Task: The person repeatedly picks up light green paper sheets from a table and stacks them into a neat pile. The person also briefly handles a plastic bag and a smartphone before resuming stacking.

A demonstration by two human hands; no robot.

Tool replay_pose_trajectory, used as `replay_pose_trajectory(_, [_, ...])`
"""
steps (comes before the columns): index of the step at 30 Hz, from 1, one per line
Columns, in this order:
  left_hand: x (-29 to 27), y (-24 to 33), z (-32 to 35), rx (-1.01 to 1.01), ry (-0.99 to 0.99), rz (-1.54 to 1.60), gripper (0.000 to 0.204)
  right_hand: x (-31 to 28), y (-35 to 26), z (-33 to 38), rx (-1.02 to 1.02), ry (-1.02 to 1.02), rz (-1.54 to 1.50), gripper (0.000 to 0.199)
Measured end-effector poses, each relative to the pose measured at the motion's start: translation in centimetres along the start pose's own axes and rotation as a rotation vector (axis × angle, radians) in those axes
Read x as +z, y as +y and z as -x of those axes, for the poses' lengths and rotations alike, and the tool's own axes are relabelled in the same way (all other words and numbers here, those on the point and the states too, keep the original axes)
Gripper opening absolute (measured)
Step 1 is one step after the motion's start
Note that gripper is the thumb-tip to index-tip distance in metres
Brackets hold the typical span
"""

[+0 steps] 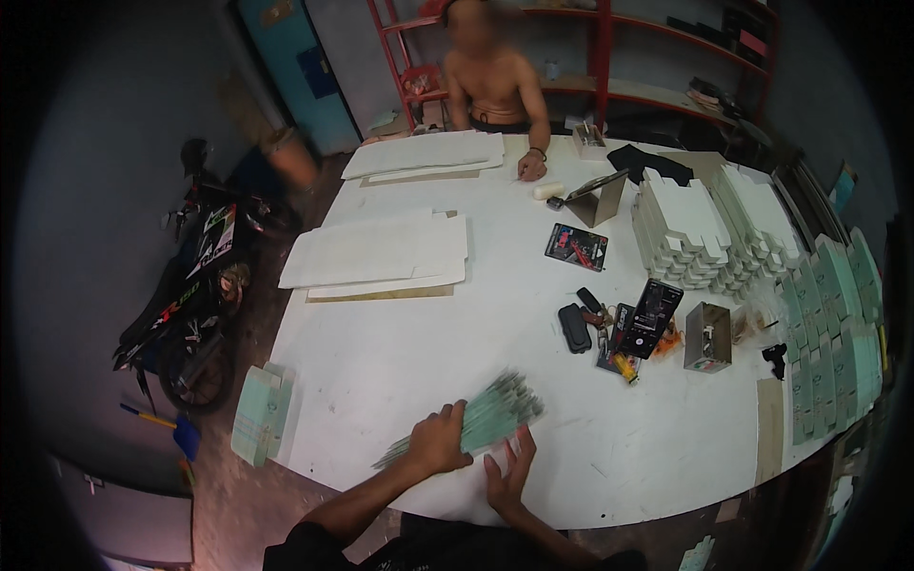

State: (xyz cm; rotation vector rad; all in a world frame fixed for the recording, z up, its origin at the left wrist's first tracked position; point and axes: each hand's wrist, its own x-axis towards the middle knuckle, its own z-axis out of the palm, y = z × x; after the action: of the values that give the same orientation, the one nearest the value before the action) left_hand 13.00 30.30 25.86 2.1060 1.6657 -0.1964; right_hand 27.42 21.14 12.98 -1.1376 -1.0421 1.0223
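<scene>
clasping the green stack (501, 411) from above with the left hand (440, 443), leaving ends jutting both sides, at the near part of the table (381, 347). holding the right hand (510, 474) open beside the fanned end; cannot tell if touching.

Cannot make out the blurred face of the co-worker (497, 84), the legs hidden behind the table (519, 262), the stretch of pale-green card bundle (493, 416) beneath the left hand (440, 442), the contents of the small open-topped box (705, 356) (too small to tell), or the rest of the black shirt (428, 552), cut off by the lower edge.
</scene>
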Motion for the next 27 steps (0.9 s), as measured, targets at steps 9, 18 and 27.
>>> replay_pose_trajectory(9, [1.5, 0.7, 0.2, 0.071, 0.098, -0.045, 0.103, -4.0, -1.3, 0.2, -0.067, 0.008, 0.186, 0.061])
replay_pose_trajectory(18, [1.7, -1.6, -0.2, 0.302, -0.104, 0.007, 0.087, -5.1, -5.8, -2.3, -0.495, 0.226, 0.472, 0.047])
replay_pose_trajectory(27, [5.8, -0.8, 4.3, 0.563, -0.011, 0.104, 0.064, -2.3, -10.1, -2.7, -0.28, -0.301, 0.529, 0.06])
